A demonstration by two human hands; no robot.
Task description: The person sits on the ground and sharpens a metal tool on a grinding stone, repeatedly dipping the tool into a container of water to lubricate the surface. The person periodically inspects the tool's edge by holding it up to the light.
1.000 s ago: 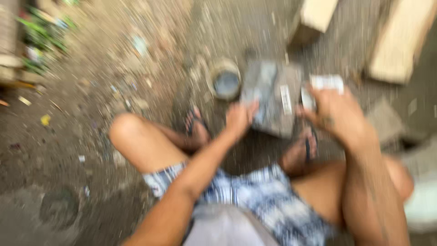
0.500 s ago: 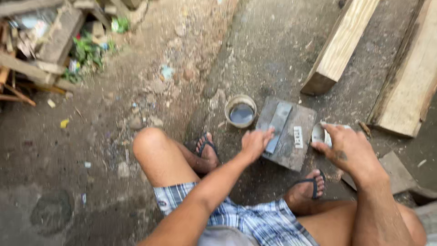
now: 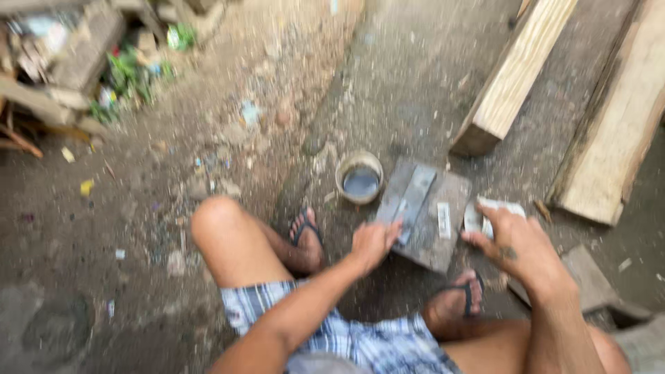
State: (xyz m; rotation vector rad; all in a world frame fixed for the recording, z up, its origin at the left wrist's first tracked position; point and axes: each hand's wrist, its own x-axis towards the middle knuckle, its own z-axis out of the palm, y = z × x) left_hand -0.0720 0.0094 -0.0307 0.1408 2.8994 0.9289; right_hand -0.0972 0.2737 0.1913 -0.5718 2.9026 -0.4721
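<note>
Left hand point(image 3: 374, 242) resting fingers on grey stone point(image 3: 413, 201) atop slab point(image 3: 436, 239); right hand point(image 3: 516, 242) grasping white block point(image 3: 485, 211); rubbing not begun.

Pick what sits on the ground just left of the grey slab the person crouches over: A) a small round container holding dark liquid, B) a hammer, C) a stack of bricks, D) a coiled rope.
A: a small round container with dark liquid inside stands right beside the left edge of the grey slab, near the left hand resting on that slab.
</note>
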